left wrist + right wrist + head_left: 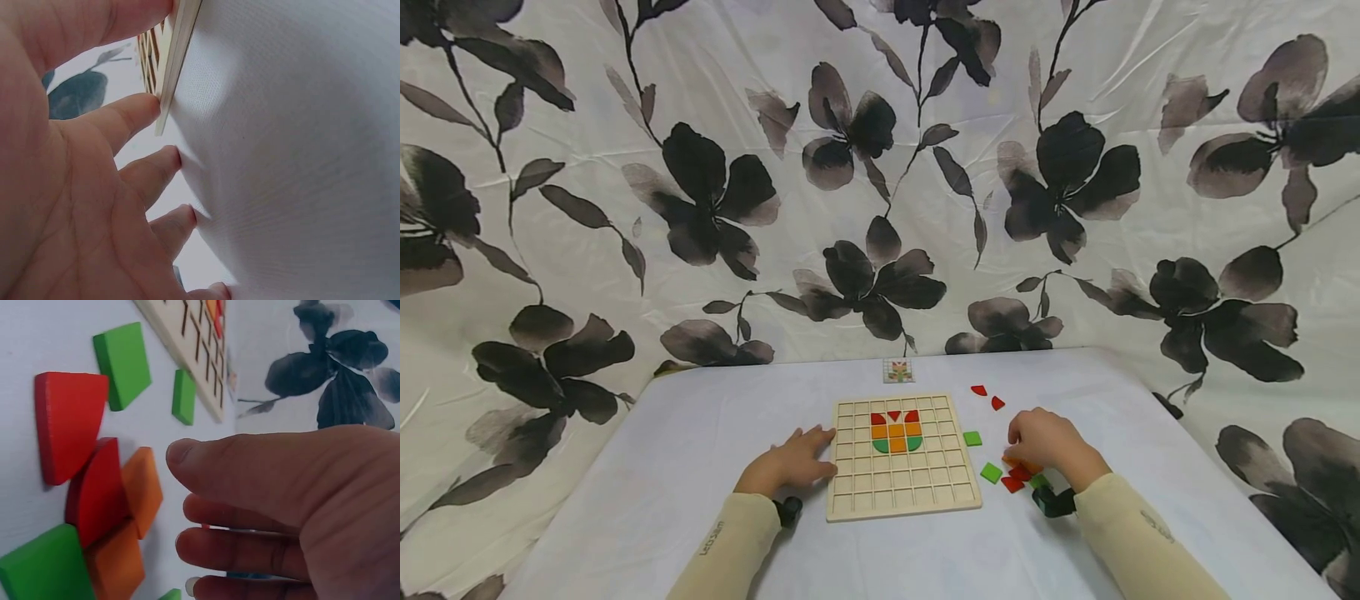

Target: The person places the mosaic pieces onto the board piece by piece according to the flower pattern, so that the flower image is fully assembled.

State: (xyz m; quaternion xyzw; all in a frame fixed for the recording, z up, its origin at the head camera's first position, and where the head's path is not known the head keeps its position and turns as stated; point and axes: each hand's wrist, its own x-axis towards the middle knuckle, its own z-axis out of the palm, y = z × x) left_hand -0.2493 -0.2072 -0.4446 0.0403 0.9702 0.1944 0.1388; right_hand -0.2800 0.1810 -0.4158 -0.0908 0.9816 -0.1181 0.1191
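My left hand [793, 460] lies at the left edge of a wooden grid board [887, 492], fingers spread. Thumb and index finger touch the board's side [178, 56] in the left wrist view. Red, orange and green tiles form a tulip-like shape [896, 431] on the board's upper middle. To the right, my right hand [1051, 442] hovers over a loose pile of tiles. Its fingers are loosely bent, the thumb stands apart, and I see nothing held. Close by, the right wrist view shows a red quarter-round tile [72, 425], an orange tile [142, 490] and a green square tile [125, 365].
A small picture card [898, 371] with a coloured pattern lies behind the board. Two red tiles [997, 402] sit beyond the right hand. Another green tile [972, 438] is close to the board's right edge. White cloth [700, 442] covers the table, and a floral curtain [865, 167] hangs behind.
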